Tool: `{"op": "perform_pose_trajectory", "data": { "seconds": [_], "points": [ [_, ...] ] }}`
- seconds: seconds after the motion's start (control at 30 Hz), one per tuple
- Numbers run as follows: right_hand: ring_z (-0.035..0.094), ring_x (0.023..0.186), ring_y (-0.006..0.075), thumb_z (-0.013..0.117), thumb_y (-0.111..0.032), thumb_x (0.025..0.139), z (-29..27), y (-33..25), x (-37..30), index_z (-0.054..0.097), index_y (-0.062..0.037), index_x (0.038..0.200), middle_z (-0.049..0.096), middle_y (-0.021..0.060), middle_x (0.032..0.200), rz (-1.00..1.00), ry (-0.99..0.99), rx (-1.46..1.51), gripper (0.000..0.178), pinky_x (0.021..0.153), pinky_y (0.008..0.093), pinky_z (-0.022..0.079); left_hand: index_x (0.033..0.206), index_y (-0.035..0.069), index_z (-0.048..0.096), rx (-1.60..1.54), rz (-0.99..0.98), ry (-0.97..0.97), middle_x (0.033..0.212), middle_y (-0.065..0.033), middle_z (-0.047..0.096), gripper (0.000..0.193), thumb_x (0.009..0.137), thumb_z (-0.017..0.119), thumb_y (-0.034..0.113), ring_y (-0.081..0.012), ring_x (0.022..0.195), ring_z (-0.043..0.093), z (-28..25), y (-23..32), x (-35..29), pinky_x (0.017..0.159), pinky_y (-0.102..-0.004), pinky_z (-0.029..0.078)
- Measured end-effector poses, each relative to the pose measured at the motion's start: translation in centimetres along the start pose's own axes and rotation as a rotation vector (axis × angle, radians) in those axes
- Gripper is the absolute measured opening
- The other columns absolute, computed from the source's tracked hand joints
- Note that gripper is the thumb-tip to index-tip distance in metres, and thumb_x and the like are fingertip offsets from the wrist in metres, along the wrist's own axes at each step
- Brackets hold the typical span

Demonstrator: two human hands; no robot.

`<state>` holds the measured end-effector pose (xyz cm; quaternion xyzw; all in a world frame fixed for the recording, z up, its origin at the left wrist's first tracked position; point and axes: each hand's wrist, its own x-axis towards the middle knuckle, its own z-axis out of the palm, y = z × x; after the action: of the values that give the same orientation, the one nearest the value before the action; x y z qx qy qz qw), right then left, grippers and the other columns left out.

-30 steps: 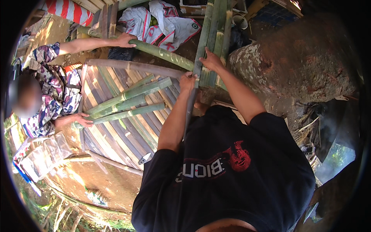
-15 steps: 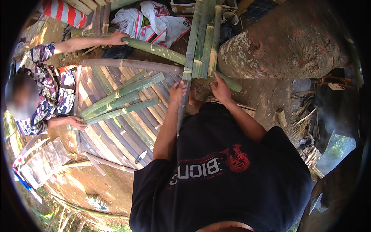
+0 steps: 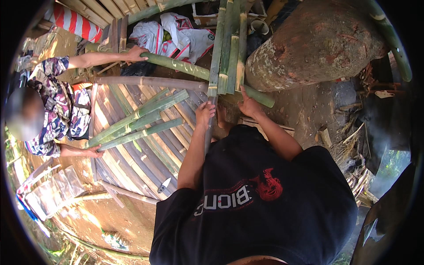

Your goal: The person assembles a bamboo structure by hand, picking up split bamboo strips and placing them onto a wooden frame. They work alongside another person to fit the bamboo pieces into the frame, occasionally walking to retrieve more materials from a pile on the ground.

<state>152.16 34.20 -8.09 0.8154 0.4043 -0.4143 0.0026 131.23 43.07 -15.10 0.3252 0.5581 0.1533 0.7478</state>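
My left hand point(image 3: 205, 114) is closed at the edge of a long, narrow grey strip point(image 3: 208, 137), whose material I cannot make out. The strip runs from the bamboo ends down beside my dark shirt. My right hand point(image 3: 249, 107) points its index finger up to the near end of the rightmost of several green split bamboo strips point(image 3: 228, 57), touching or almost touching it. The other fingers of that hand are partly curled, with nothing seen in them. These strips lie lengthwise away from me, across a round green bamboo pole point(image 3: 181, 65).
At left, another person's hands rest on the pole and on split bamboo pieces point(image 3: 141, 108) over a slatted bamboo platform point(image 3: 152, 154). A knife point(image 3: 164, 184) lies on its slats. A thick log point(image 3: 309, 48) stands right of the strips; a white sack point(image 3: 194, 42) lies beyond the pole.
The view has shifted slightly, bringing a curved green pole in at the upper right. My right hand sits a little closer to the bamboo strips; my left hand keeps its hold.
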Motion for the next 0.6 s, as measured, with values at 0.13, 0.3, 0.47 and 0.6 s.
{"op": "perform_pose_trajectory", "data": {
  "seconds": [0.13,0.3,0.47,0.6],
  "points": [
    [0.061,0.068,0.0408,0.051,-0.03,0.091,1.6,0.9,0.2,-0.012,-0.0235,0.149,0.065,0.0237,0.077,-0.062,0.06,0.033,0.086,0.067,0.0488,0.048,0.127,0.003,0.05,-0.016,0.004,-0.01,0.109,-0.0122,0.064,0.045,0.091,0.06,0.028,-0.0185,0.086,0.062,1.0,0.4,0.9,0.074,-0.029,0.05],
    [0.062,0.087,0.0433,0.053,-0.03,0.09,2.0,1.5,0.5,-0.016,-0.0267,0.147,0.064,0.0274,0.094,-0.058,0.057,0.041,0.089,0.079,0.0492,0.047,0.129,0.002,0.047,0.016,0.007,0.005,0.109,-0.0133,0.064,0.047,0.091,0.06,0.027,-0.0189,0.087,0.062,2.3,1.4,0.9,0.074,-0.0294,0.051],
    [0.063,0.087,0.0402,0.053,-0.03,0.09,1.4,1.0,0.0,-0.007,-0.0242,0.15,0.064,0.0266,0.098,-0.046,0.028,0.126,0.085,0.08,0.0473,0.048,0.128,0.001,0.047,0.002,0.006,-0.003,0.109,-0.0135,0.064,0.047,0.091,0.06,0.027,-0.0192,0.088,0.062,2.2,1.4,0.9,0.075,-0.0294,0.051],
    [0.064,0.074,0.0266,0.055,-0.029,0.091,3.8,2.7,2.9,0.025,-0.0125,0.144,0.063,0.0181,0.089,-0.052,0.285,0.572,0.063,0.066,0.0394,0.052,0.128,0.001,0.047,-0.005,0.004,-0.009,0.109,-0.0135,0.064,0.047,0.091,0.06,0.028,-0.0195,0.088,0.063,2.3,1.2,1.2,0.075,-0.0293,0.051]
  ]
}}
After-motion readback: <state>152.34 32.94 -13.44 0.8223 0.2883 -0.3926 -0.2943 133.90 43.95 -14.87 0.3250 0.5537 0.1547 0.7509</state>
